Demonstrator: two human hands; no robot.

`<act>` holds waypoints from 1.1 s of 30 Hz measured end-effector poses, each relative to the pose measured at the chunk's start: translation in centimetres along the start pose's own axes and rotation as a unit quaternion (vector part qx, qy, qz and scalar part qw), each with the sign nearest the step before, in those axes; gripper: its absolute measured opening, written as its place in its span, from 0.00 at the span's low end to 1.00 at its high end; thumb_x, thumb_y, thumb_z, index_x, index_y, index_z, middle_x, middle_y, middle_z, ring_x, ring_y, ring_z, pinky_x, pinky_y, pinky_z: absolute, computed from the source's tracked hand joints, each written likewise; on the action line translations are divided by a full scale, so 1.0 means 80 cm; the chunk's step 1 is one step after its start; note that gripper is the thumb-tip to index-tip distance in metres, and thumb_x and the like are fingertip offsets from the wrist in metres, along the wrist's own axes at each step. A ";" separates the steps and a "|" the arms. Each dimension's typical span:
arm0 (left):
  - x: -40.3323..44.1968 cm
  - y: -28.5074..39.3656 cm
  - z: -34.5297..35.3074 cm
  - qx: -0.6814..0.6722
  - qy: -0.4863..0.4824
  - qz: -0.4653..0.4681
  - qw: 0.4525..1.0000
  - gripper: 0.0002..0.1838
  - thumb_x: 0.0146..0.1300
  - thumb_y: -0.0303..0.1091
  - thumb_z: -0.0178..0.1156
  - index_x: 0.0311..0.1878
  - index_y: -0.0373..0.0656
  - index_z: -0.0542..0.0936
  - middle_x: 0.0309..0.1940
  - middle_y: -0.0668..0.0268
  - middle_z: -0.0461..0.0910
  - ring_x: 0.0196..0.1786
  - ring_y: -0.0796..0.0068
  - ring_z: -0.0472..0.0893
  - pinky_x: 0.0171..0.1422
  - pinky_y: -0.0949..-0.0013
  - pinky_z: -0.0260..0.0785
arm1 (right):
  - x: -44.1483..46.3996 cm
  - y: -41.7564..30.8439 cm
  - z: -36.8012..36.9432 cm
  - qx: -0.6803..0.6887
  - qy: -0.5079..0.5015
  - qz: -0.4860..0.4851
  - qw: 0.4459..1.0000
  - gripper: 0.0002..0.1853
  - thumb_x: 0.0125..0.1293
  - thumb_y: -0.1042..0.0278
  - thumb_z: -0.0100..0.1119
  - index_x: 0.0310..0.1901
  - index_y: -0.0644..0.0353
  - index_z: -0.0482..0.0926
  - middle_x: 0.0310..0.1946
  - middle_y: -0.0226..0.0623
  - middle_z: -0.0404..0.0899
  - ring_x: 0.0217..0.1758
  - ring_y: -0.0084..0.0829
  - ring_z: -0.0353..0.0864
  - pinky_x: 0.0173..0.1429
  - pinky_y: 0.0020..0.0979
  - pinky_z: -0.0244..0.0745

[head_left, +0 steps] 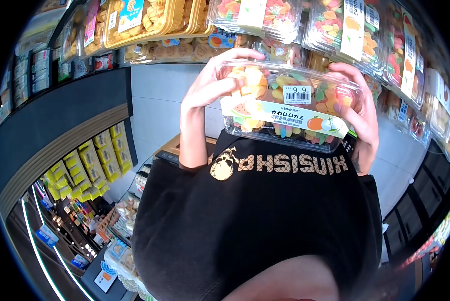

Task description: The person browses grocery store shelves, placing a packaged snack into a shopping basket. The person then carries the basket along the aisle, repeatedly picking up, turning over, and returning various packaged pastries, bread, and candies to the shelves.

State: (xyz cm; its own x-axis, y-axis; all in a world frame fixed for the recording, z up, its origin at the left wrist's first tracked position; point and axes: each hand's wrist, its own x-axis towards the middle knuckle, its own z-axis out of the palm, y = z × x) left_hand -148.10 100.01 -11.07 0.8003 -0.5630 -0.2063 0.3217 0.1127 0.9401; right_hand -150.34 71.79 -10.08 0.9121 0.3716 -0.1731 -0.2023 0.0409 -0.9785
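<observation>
My left hand [208, 83] and my right hand [361, 108] hold a clear plastic box of gummy candy [285, 116] between them. Each hand grips one end, with the thumb on the near face and the other fingers over the top or behind, partly hidden. Colourful fruit-shaped gummies show through the lid. Across the box runs a pale printed band with fruit pictures, and a white price sticker [297, 94] above it reads 9.9. Just below the box is the black printed shirt [265, 215] on my own body.
Shelves above hold more gummy boxes [343, 37] and yellow-trayed snacks [152, 20]. Yellow packets [92, 160] hang in rows at the left. Packaged goods [119, 253] stand on a lower display at the lower left. Dark cabinets [418, 205] are at the right.
</observation>
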 end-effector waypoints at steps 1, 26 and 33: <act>0.000 0.000 0.000 0.004 -0.001 0.001 1.000 0.29 0.40 0.30 0.53 0.52 0.33 0.68 0.45 0.61 0.73 0.46 0.77 0.72 0.51 0.75 0.63 | 0.000 0.001 -0.001 -0.014 0.003 0.000 1.000 0.30 0.41 0.75 0.51 0.52 0.64 0.65 0.43 0.37 0.72 0.48 0.24 0.69 0.55 0.26 0.61; -0.001 -0.014 -0.011 0.029 -0.022 0.024 0.999 0.30 0.42 0.32 0.53 0.54 0.34 0.66 0.45 0.57 0.74 0.46 0.74 0.74 0.49 0.74 0.66 | -0.002 0.003 -0.001 0.000 -0.029 -0.016 0.999 0.25 0.39 0.75 0.49 0.46 0.67 0.67 0.40 0.35 0.71 0.43 0.23 0.70 0.51 0.24 0.64; -0.004 -0.006 -0.005 0.041 -0.012 0.022 0.999 0.31 0.41 0.34 0.51 0.54 0.34 0.66 0.47 0.58 0.72 0.47 0.76 0.73 0.50 0.75 0.65 | -0.004 0.005 0.002 0.020 -0.016 0.009 1.000 0.24 0.39 0.79 0.48 0.45 0.66 0.67 0.42 0.35 0.70 0.44 0.22 0.70 0.52 0.24 0.63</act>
State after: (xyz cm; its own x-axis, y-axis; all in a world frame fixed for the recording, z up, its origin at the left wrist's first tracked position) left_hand -148.32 100.48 -11.57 0.7996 -0.5791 -0.1588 0.2439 0.0715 0.9672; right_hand -150.81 71.86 -10.41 0.8967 0.4014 -0.1865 -0.2331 0.0701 -0.9699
